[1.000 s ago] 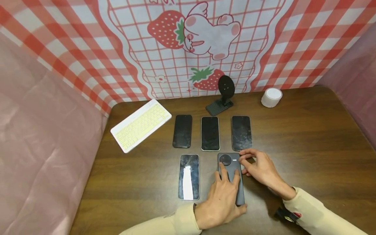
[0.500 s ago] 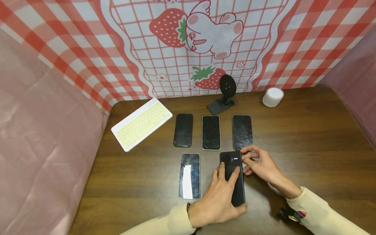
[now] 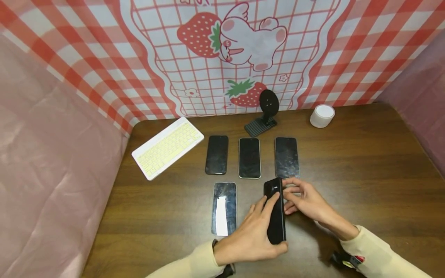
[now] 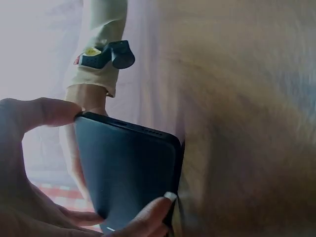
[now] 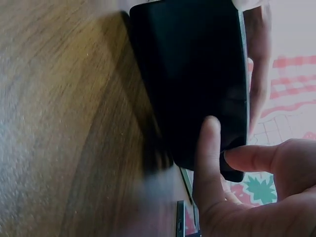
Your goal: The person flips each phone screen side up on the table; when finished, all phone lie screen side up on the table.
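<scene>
In the head view a black smartphone (image 3: 277,226) stands tilted on its long edge, its right side raised off the table. My left hand (image 3: 248,239) grips it, fingers at its upper back and thumb at its near end. The left wrist view shows the dark back of that phone (image 4: 128,163) between thumb and fingers. My right hand (image 3: 309,202) holds the far right part of the phone. In the right wrist view one finger lies on the dark screen (image 5: 192,69), and another digit meets the edge near the corner. Some right fingertips are hidden behind the phone.
Left of my hands lies a smartphone with a bright reflection (image 3: 224,210). Three more phones lie in a row behind: left (image 3: 216,154), middle (image 3: 249,158), right (image 3: 286,156). Farther back are a white keyboard (image 3: 167,148), a black folding stand (image 3: 265,116) and a white cylinder (image 3: 322,116).
The phone lay flat with its camera side up. Its right side has risen, so it now stands steeply tilted. My left hand has turned with it; the right hand stays at its far right edge.
</scene>
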Tool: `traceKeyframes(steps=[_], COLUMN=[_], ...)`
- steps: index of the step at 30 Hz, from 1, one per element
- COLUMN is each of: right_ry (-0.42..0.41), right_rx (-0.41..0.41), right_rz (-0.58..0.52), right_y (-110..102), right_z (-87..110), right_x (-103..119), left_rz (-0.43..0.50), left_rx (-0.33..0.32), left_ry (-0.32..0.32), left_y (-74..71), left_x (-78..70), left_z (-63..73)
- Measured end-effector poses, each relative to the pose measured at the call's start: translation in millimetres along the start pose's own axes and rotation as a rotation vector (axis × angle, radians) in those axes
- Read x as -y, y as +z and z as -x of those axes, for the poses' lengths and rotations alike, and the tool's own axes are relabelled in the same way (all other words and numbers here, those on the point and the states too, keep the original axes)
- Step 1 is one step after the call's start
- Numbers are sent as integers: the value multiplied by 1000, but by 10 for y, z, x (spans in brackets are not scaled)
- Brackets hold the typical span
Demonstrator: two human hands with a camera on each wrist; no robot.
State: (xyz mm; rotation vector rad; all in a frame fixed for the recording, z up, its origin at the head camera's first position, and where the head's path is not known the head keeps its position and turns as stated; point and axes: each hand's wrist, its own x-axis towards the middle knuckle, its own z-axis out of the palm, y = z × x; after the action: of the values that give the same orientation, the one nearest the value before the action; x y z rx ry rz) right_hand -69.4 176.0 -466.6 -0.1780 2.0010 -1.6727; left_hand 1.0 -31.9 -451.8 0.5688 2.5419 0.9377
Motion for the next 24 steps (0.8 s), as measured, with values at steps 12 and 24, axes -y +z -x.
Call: traceKeyframes(steps=[12,24], right_ry=[73,84], right_rx=[-27,-73], right_rz=[25,91], right_y=[78,129], right_z=[4,9], right_x=[-65,-71], left_rz=[452,605], left_rx=[-20,-139], left_ry=[8,-31], left_y=[-42,-103], left_x=[112,199], left_z=[27,-23])
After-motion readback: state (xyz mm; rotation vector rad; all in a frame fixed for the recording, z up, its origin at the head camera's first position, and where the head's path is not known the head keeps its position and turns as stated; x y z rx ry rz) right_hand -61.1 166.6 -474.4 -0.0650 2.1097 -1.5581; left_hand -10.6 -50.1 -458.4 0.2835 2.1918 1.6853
